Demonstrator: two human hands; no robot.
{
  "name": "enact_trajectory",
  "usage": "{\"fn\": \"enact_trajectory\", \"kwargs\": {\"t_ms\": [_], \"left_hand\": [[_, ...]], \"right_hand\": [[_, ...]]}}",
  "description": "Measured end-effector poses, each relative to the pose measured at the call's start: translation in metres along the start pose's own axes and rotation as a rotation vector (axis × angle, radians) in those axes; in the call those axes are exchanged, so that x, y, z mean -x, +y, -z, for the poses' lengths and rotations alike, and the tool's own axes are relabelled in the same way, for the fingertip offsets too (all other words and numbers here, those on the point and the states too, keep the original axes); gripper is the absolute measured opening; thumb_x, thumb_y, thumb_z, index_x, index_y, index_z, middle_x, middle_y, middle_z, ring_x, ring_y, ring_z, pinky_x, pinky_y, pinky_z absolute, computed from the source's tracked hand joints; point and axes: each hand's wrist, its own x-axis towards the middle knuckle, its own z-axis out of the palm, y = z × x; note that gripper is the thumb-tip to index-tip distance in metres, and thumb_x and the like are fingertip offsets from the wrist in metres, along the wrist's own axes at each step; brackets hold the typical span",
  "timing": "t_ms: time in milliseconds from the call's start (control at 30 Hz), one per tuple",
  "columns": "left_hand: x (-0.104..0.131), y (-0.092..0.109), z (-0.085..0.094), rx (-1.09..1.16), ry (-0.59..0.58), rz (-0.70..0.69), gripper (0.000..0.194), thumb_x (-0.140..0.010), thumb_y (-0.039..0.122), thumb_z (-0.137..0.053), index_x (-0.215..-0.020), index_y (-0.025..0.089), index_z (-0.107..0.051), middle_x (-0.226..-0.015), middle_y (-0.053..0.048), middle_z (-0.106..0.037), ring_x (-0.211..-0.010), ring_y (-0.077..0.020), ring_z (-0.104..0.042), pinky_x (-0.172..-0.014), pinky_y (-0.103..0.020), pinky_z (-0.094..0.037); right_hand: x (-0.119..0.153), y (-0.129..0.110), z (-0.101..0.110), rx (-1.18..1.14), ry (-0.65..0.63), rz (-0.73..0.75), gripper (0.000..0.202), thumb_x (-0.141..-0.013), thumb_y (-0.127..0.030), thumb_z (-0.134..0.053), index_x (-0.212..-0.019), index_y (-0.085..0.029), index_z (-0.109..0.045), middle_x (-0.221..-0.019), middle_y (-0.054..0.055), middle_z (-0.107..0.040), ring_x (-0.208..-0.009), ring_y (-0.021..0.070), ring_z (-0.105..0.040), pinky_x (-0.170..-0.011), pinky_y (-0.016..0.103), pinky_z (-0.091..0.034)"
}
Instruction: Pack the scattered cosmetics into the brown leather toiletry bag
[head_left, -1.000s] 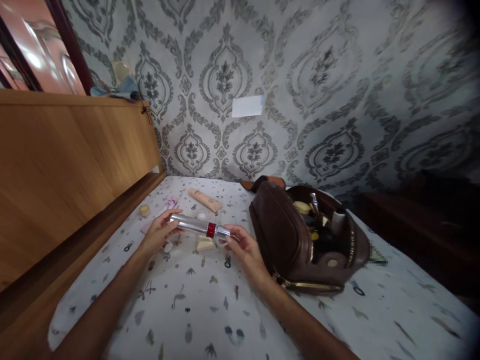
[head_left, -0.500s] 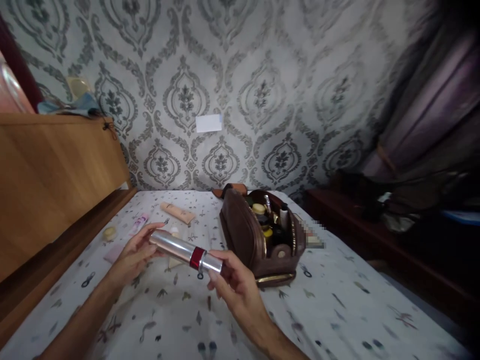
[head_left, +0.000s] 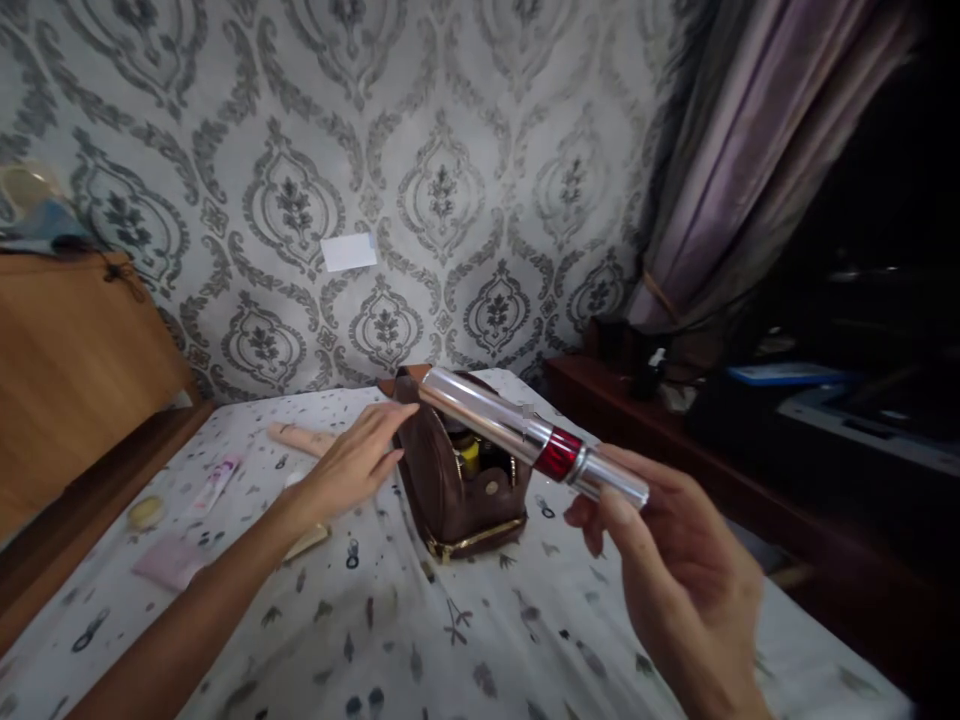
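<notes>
A shiny silver cosmetic tube with a dark red band (head_left: 491,415) is held up at a slant in my right hand (head_left: 679,560). The thumb and fingers grip its narrower end. My left hand (head_left: 360,450) has its fingers stretched out, with the tips close to the tube's far end; whether they touch it I cannot tell. Behind the tube stands a brown makeup bag (head_left: 431,480), unzipped, with several items inside, one of them yellow. The tube covers part of the bag's opening.
Left of the bag lie a peach tube (head_left: 296,437), a pink-and-white tube (head_left: 216,483), a round yellowish item (head_left: 145,513) and a pink pouch-like item (head_left: 171,563). A wooden panel (head_left: 82,370) borders the left; a dark red ledge (head_left: 577,395) runs along the right.
The silver tube has moved right and up in my right hand, nearer to the camera. My left hand has let go of it and moved right. The view has turned right.
</notes>
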Motion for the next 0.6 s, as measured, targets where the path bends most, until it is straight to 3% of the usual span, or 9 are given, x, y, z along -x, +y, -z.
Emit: {"fn": "enact_trajectory", "kwargs": {"t_ms": [133, 300, 467, 600], "left_hand": [[-0.028, -0.001, -0.007, -0.305, -0.138, -0.227, 0.072, -0.088, 0.002, -0.039, -0.153, 0.026, -0.021, -0.155, -0.010, -0.037, -0.147, -0.0283, -0.022, -0.114, -0.053, -0.034], [-0.030, -0.009, -0.014, -0.423, -0.111, -0.279, 0.065, -0.089, -0.001, -0.035, -0.149, 0.023, -0.031, -0.147, -0.010, -0.047, -0.140, -0.0266, -0.035, -0.112, -0.051, -0.038], [-0.021, -0.010, -0.021, -0.414, -0.019, -0.195, 0.055, -0.094, 0.007, -0.035, -0.147, 0.024, -0.037, -0.144, -0.010, -0.050, -0.137, -0.0265, -0.039, -0.113, -0.050, -0.038], [-0.019, -0.010, -0.027, -0.399, 0.040, -0.153, 0.051, -0.098, 0.013, -0.033, -0.147, 0.026, -0.037, -0.143, -0.010, -0.051, -0.136, -0.0270, -0.041, -0.112, -0.051, -0.039]], "right_hand": [[-0.009, 0.008, 0.015, 0.115, 0.079, 0.065, 0.026, -0.090, -0.034, -0.065, -0.114, -0.023, -0.065, -0.085, 0.003, -0.068, -0.054, 0.0110, -0.055, -0.046, 0.024, -0.046], [-0.017, 0.028, 0.019, 0.226, 0.019, 0.149, 0.028, -0.091, -0.030, -0.061, -0.118, -0.023, -0.061, -0.101, 0.006, -0.067, -0.065, 0.0135, -0.060, -0.050, 0.025, -0.047], [-0.037, 0.037, 0.012, 0.332, -0.164, 0.366, 0.024, -0.094, -0.026, -0.057, -0.118, -0.020, -0.058, -0.095, 0.005, -0.067, -0.066, 0.0137, -0.058, -0.060, 0.027, -0.049], [-0.056, 0.037, 0.002, 0.446, -0.388, 0.408, 0.024, -0.098, -0.029, -0.049, -0.118, -0.020, -0.057, -0.090, 0.005, -0.065, -0.071, 0.0159, -0.060, -0.062, 0.026, -0.046]]}}
